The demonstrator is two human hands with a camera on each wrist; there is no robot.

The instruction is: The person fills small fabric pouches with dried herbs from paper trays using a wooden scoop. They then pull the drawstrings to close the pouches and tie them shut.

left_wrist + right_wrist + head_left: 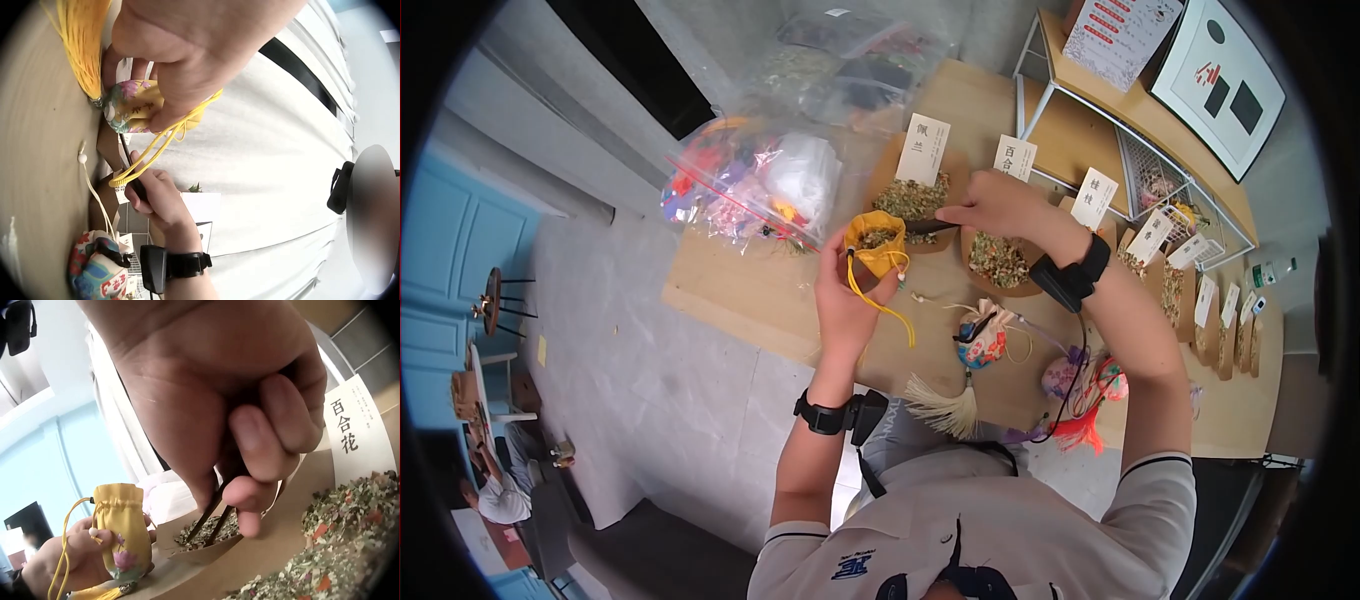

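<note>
My left hand grips a yellow drawstring pouch printed with a pink flower. Its mouth stands open upward in the head view, with dried herbs inside. Yellow cords and a yellow tassel hang from it. My right hand holds dark tongs with two slim prongs. In the head view the tongs reach over a kraft paper tray of chopped dried herbs, their tips close beside the pouch mouth. Another herb heap lies below my right hand.
Clear plastic bags of colourful items lie left of the trays. Labelled herb trays continue rightward below a shelf. A floral pouch with a cream tassel and pink-purple pouches lie near the table's front edge.
</note>
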